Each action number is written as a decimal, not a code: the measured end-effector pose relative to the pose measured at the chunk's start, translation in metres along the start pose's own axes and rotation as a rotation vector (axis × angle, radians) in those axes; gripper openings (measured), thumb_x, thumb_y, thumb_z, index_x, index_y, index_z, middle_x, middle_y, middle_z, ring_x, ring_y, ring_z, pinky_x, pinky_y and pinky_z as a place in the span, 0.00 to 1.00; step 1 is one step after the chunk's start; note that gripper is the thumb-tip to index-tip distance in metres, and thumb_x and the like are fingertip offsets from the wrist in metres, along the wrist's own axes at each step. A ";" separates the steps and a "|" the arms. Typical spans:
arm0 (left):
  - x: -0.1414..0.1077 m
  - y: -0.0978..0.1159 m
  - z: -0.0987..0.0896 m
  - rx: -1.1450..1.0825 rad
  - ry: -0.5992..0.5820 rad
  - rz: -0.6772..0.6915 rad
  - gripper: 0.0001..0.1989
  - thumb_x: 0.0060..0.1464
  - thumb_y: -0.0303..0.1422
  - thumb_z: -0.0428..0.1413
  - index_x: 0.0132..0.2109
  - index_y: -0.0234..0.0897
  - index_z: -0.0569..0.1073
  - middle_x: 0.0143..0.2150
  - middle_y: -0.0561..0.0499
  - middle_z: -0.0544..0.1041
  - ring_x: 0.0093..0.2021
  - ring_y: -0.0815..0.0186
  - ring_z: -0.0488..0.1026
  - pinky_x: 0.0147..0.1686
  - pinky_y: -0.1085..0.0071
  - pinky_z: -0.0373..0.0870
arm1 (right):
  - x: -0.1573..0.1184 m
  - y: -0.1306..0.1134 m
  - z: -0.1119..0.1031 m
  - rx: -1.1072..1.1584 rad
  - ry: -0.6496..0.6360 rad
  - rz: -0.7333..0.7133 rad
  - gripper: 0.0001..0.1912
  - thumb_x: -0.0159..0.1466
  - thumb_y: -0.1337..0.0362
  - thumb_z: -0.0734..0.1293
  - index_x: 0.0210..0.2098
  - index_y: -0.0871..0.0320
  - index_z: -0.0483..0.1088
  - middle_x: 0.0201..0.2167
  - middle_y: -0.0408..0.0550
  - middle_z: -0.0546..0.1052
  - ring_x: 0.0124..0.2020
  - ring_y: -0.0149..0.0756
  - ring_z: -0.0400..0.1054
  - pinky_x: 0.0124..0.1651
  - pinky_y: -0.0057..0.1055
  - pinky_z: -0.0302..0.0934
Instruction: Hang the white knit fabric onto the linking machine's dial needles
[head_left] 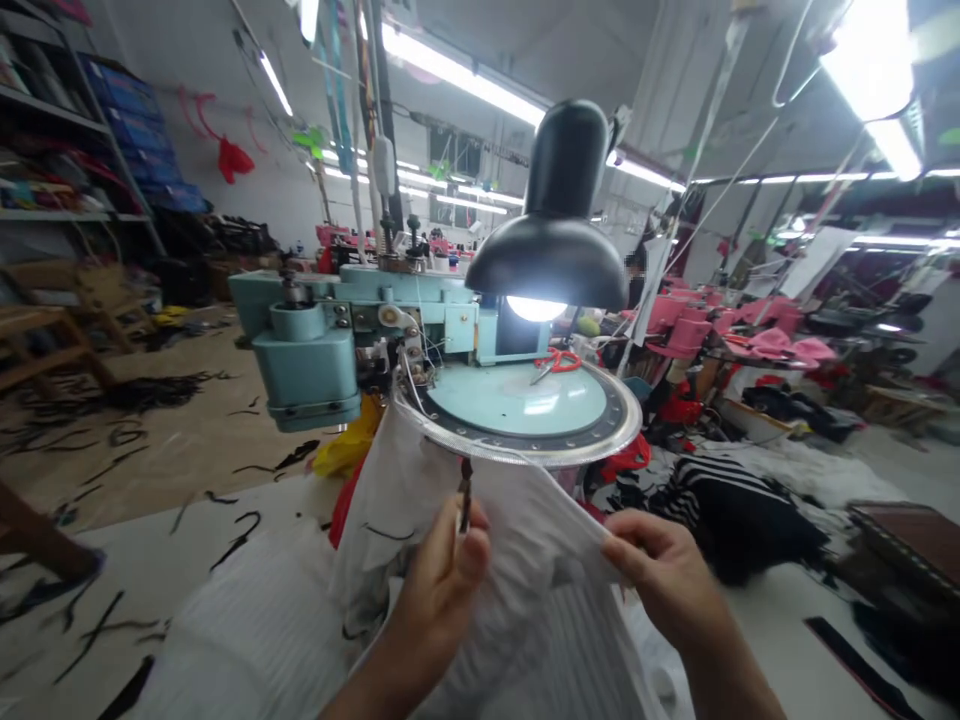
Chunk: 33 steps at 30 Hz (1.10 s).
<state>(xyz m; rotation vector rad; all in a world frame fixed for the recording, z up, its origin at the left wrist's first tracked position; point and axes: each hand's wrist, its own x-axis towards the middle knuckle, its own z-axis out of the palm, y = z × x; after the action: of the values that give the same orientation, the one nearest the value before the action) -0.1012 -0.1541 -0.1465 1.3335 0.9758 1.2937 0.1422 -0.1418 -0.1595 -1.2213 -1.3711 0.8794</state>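
My left hand [442, 575] is closed around a slim dark tool [466, 488], whose tip points up toward the rim of the round dial [517, 398]. Its exact kind is hard to make out. White knit fabric [517, 570] hangs from the toothed rim, behind and below that hand. Over on the right, my right hand [660, 560] pinches the fabric's edge between thumb and fingers, pulling it out taut from the dial. The dial belongs to a teal linking machine [311, 370]. Scissors [556, 362] with red handles lie on its plate.
A black lamp [555, 240] shines down over the dial. Dark fabric strips [161, 395] litter the floor at left. Black-and-white striped cloth [739, 500] lies to the right, with pink machines [679, 325] behind it. A wooden chair [45, 335] stands at far left.
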 end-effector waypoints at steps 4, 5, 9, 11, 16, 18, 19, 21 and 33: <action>0.002 -0.022 0.017 0.007 -0.041 -0.060 0.26 0.58 0.58 0.50 0.30 0.38 0.63 0.20 0.59 0.56 0.20 0.73 0.53 0.20 0.76 0.51 | 0.006 -0.027 -0.004 -0.141 0.011 -0.366 0.08 0.63 0.62 0.67 0.34 0.54 0.80 0.36 0.48 0.80 0.39 0.38 0.74 0.41 0.28 0.68; 0.003 -0.020 0.018 -0.014 -0.032 -0.060 0.27 0.57 0.58 0.52 0.30 0.38 0.63 0.20 0.60 0.55 0.19 0.74 0.53 0.20 0.76 0.51 | 0.008 -0.032 -0.002 -0.153 0.008 -0.427 0.10 0.65 0.64 0.65 0.36 0.54 0.80 0.37 0.47 0.81 0.40 0.37 0.75 0.43 0.28 0.68; 0.001 -0.002 0.024 -0.171 -0.075 -0.052 0.31 0.50 0.65 0.52 0.35 0.39 0.63 0.22 0.61 0.54 0.20 0.76 0.46 0.18 0.78 0.44 | 0.013 -0.045 0.022 -0.296 -0.013 -0.525 0.09 0.65 0.62 0.66 0.37 0.55 0.79 0.29 0.45 0.78 0.30 0.34 0.72 0.34 0.28 0.66; 0.002 0.005 0.030 -0.231 -0.099 -0.081 0.32 0.53 0.65 0.47 0.34 0.38 0.64 0.22 0.60 0.55 0.18 0.76 0.48 0.17 0.79 0.45 | 0.015 -0.048 0.038 -0.288 0.080 -0.584 0.06 0.64 0.63 0.69 0.37 0.55 0.80 0.30 0.45 0.80 0.31 0.34 0.74 0.36 0.28 0.67; 0.027 0.004 0.043 -0.175 -0.070 -0.097 0.32 0.55 0.61 0.52 0.34 0.31 0.74 0.18 0.57 0.62 0.16 0.74 0.58 0.16 0.77 0.53 | 0.021 -0.041 0.044 -0.202 0.338 -0.508 0.05 0.61 0.62 0.71 0.35 0.56 0.78 0.29 0.45 0.80 0.29 0.34 0.74 0.37 0.28 0.68; 0.041 0.000 0.042 -0.168 0.006 -0.096 0.33 0.51 0.63 0.54 0.31 0.31 0.74 0.18 0.55 0.65 0.16 0.74 0.60 0.17 0.76 0.55 | 0.021 -0.024 0.031 -0.211 0.389 -0.311 0.08 0.56 0.60 0.73 0.33 0.57 0.78 0.27 0.44 0.79 0.27 0.35 0.71 0.33 0.29 0.67; 0.045 -0.002 0.040 -0.158 0.038 -0.097 0.34 0.49 0.64 0.55 0.30 0.31 0.73 0.18 0.54 0.66 0.16 0.73 0.61 0.17 0.76 0.57 | 0.019 -0.012 0.024 -0.208 0.386 -0.200 0.09 0.54 0.59 0.74 0.31 0.57 0.78 0.25 0.44 0.78 0.26 0.35 0.70 0.30 0.29 0.66; 0.049 -0.004 0.035 -0.142 0.061 -0.097 0.36 0.48 0.65 0.53 0.28 0.31 0.72 0.17 0.54 0.65 0.16 0.71 0.63 0.18 0.75 0.59 | 0.010 0.016 0.012 -0.168 0.295 -0.015 0.11 0.50 0.56 0.75 0.23 0.58 0.76 0.17 0.42 0.73 0.20 0.35 0.67 0.22 0.28 0.62; 0.026 0.002 0.044 -0.251 0.032 -0.144 0.27 0.45 0.54 0.65 0.35 0.30 0.77 0.20 0.54 0.71 0.17 0.74 0.64 0.18 0.77 0.60 | 0.012 -0.015 -0.015 -0.177 -0.081 -0.591 0.13 0.67 0.66 0.61 0.39 0.53 0.79 0.38 0.48 0.81 0.39 0.39 0.76 0.42 0.31 0.70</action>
<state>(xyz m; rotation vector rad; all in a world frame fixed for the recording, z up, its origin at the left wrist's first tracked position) -0.0554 -0.1340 -0.1367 1.0356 0.8820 1.2833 0.1552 -0.1354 -0.1396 -0.8331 -1.7764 0.3988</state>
